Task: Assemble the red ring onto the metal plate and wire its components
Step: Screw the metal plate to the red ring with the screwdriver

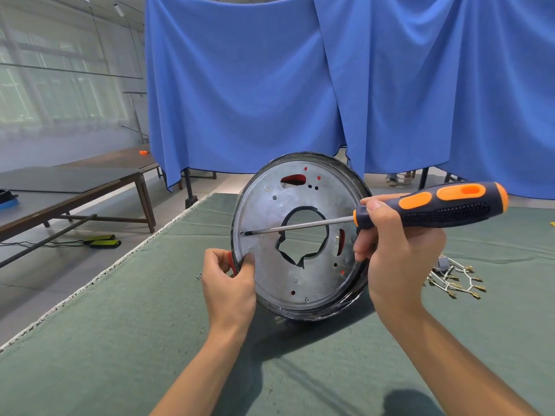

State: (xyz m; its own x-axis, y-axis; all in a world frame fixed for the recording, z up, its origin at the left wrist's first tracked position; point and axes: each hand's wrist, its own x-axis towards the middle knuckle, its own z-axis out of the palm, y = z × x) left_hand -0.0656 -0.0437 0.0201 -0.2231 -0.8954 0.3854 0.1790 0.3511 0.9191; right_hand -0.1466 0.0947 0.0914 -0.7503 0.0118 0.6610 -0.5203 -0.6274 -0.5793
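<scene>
The round metal plate (279,211) stands tilted on edge above the green table, its flat face toward me. The red ring (292,178) sits behind it and shows through the plate's slots and at the left rim. My left hand (229,280) pinches the plate's lower left rim together with the red ring. My right hand (396,250) grips a black and orange screwdriver (444,207). Its shaft crosses the plate's centre hole and its tip rests at a hole near the left rim. My right fingers also touch the plate's right edge.
A bundle of white wires with brass terminals (456,279) lies on the green mat (120,340) to the right. Small screws (198,276) lie left of my left hand. A blue curtain (330,85) hangs behind. A dark wooden bench (75,190) stands at the left.
</scene>
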